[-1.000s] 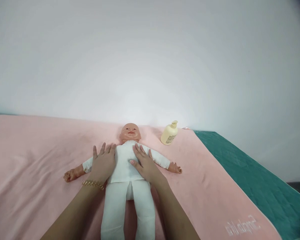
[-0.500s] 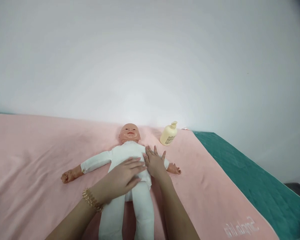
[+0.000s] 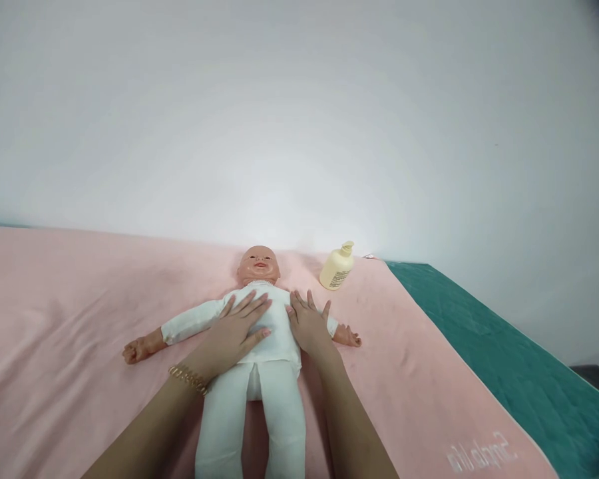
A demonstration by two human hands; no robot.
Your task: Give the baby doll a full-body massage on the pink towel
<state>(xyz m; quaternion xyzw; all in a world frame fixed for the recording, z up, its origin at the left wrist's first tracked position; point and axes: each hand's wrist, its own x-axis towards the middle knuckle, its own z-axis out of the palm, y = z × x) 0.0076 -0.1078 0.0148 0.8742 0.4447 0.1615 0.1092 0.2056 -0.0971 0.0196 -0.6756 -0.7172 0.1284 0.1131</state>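
A baby doll (image 3: 279, 332) in a white cloth top and trousers lies on its back, head toward the wall and arms spread out. My left hand (image 3: 237, 330), with a gold coiled bracelet (image 3: 188, 378) at the wrist, rests flat on the chest at the doll's left-hand side in view, fingers spread. On the other side my right hand (image 3: 309, 322) lies with fingers apart over the edge of the chest and the doll's upper arm, which it partly hides. Neither hand grips anything.
A pale yellow pump bottle (image 3: 337, 267) stands beyond my right hand, near the wall (image 3: 299, 133). Under the doll is a pink towel (image 3: 404, 399) with white lettering at its lower right. A green surface (image 3: 489, 332) shows along the right edge.
My left hand has moved left and up, from across the doll's belly to its chest, and its fingers have spread. My right hand, the doll and the bottle stay in place.
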